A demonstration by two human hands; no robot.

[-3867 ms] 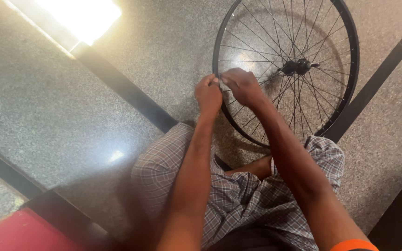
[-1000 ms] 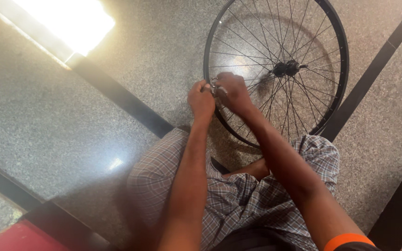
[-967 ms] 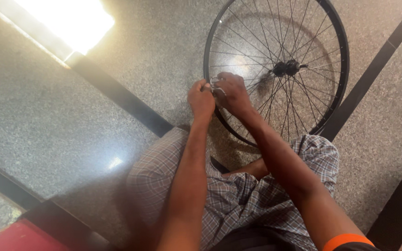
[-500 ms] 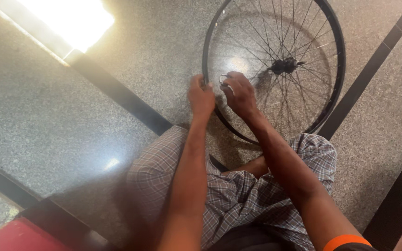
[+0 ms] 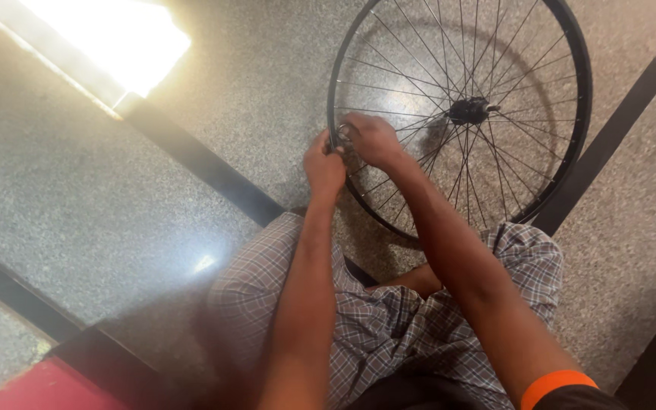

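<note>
Since the earlier frame, little has shifted: both hands are kept at the same spot on the rim, with the wheel's hub seen slightly lower right of where it was. A black spoked bicycle wheel (image 5: 461, 114) is stood on the speckled floor (image 5: 77, 197) in the upper right of the frame, against checked shorts (image 5: 389, 326). The left hand (image 5: 323, 163) is closed around the rim's left edge. The right hand (image 5: 372, 139) is curled just beside it, pinching something small and hidden at the rim. An orange sleeve band (image 5: 557, 384) is seen lower right.
</note>
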